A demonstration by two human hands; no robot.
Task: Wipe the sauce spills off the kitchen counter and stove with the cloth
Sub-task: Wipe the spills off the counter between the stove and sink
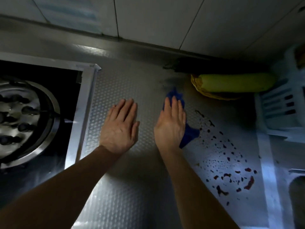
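Head view: right hand [170,125] lies flat on the blue cloth [189,135], fingers straight and close together, palm down, pressing the cloth onto the embossed metal counter [128,187]. Cloth sticks out past the fingertips at the top and past the heel of the hand on the right side; the rest is hidden under the palm. Left hand [120,128] is flat on bare counter just beside the right one, fingers straight and together, holding nothing. Sauce spills [231,171]: dark red drops and smears scattered to the right of the cloth, from near the cloth's right edge down toward the near right of the counter, heaviest in the lower cluster. Stove [33,113] sits at the left, steel burner ring on a black top with a metal frame, well apart from the cloth. At the back right, a long yellow-green vegetable [237,81] lies on something yellow near the wall, with a white plastic basket [280,103] just to its right. A dark smudge marks the counter just above the cloth. Scene is dim, fine detail limited.
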